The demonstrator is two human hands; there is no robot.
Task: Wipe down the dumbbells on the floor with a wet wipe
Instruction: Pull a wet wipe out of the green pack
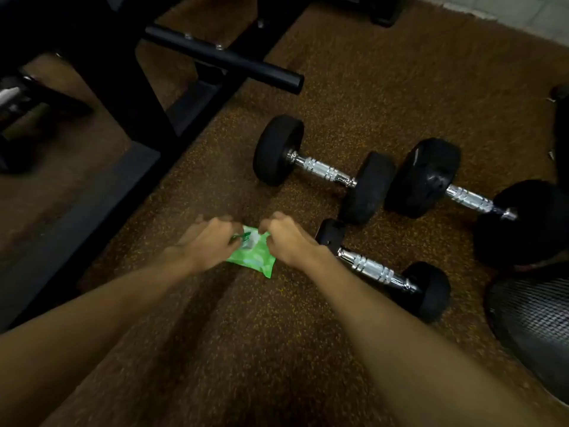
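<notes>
Far left: black equipment frame (132, 97) on the speckled floor (277, 349), not part of the job.

Centre: left hand (209, 241) has its fingers curled, pinching the left top edge of the green wipe pack (255, 260), looks like at the flap. The pack sits low over the floor between both hands; can't tell if it rests on it. Right hand (286, 238) is also curled, pinching the pack's right top edge. No loose wipe visible.

Right of the hands: small dumbbell (375, 269) lies on the floor just beside the right wrist. Middle dumbbell (323, 167) lies farther off, and the big dumbbell (471, 198) is right of it, its end close to the middle one's. All three lie flat, nothing touching them. Near right: dark mesh object (535, 328), partly cut off.

Status, my read: step zero, opening the pack. No wipe out and no dumbbell contacted, so I'd count none as wiped. Left: pull a wipe, do heads and handles on all three.
</notes>
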